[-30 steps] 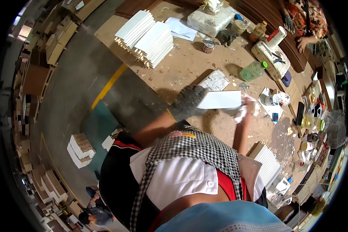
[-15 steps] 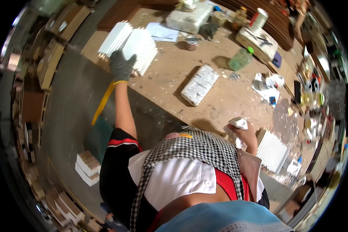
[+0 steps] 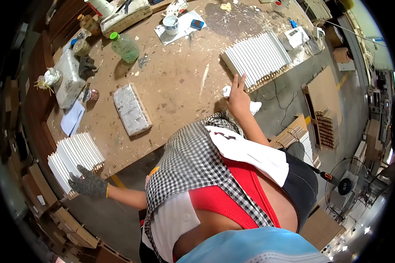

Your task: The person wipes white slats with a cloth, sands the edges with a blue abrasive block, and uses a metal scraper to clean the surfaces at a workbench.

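Note:
At the left table edge, my left hand [image 3: 90, 183], in a dark grey glove, rests on the near end of a stack of white slats [image 3: 81, 151] with brown ends. Its thumb and fingers are spread. My right hand [image 3: 240, 104] is bare and holds a crumpled white cloth [image 3: 255, 107], which shows on both sides of the palm. Two of its fingers stretch out to the near left corner of a second row of white slats [image 3: 256, 57]. Whether the fingertips touch those slats is hard to tell.
Between the two groups lies a paint-smeared white block [image 3: 132, 109]. Further back stand a green-capped bottle [image 3: 125, 47], a white cup [image 3: 171, 25] on paper and a small jar [image 3: 91, 94]. A standing fan [image 3: 344, 186] and stacked panels [image 3: 322, 107] are off to the right.
My view has turned to the right. My right hand has come up to the right-hand slats, two fingers now stretched out. The left hand remains at the left stack.

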Motion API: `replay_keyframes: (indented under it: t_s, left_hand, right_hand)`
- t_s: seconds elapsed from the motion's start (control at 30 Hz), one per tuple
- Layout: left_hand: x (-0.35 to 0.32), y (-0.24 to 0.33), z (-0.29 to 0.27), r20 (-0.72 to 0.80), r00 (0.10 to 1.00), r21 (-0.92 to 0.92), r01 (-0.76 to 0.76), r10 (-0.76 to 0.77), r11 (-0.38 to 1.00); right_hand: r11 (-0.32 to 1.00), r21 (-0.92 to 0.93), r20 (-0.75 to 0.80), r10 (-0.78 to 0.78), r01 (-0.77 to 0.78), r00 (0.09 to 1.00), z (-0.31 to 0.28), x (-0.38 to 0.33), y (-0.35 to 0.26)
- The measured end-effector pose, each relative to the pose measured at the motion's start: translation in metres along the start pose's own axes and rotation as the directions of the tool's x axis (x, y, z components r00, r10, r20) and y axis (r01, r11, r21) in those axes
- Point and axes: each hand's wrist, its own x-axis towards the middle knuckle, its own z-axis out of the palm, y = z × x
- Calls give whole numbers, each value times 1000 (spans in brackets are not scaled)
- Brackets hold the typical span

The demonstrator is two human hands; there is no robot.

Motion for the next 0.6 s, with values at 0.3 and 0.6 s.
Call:
replay_keyframes:
  t_s: [0.3,0.6]
  left_hand:
    - [-4,96,-6,-23,975,-442,-207,220,873]
    - [-40,166,-18,187,965,-786,33,186,618]
  right_hand:
    - [996,-78,-260,-71,53,963,31,11,25]
    - [999,-39,-153,22,-29,988,0,31,12]
